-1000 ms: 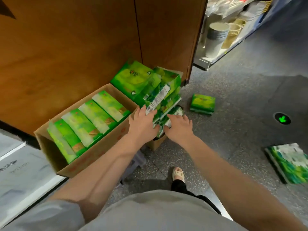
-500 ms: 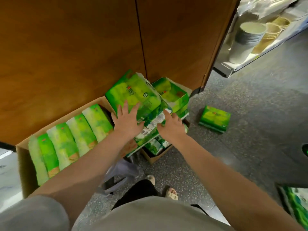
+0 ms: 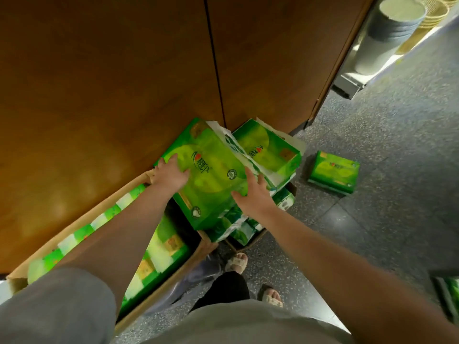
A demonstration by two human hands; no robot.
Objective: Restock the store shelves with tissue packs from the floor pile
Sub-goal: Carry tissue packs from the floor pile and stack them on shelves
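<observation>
A large green tissue pack (image 3: 211,177) lies tilted on top of a pile of green packs against the wooden wall. My left hand (image 3: 170,173) grips its left edge. My right hand (image 3: 253,194) grips its right edge, thumb on top. Behind it a second large green pack (image 3: 270,150) leans on the pile. Under them smaller packs (image 3: 238,229) fill a small cardboard box. A long cardboard box (image 3: 74,224) at the left holds several green packs in a row.
A single green pack (image 3: 334,171) lies on the grey speckled floor to the right. Another pack (image 3: 450,296) sits at the right edge. A wooden panel wall (image 3: 124,70) rises ahead. A shelf with stacked bowls (image 3: 390,23) is at the upper right. My sandalled feet (image 3: 237,263) stand below.
Both hands moved up from the lower packs onto the big top pack and now hold its two sides. The camera came closer to the pile.
</observation>
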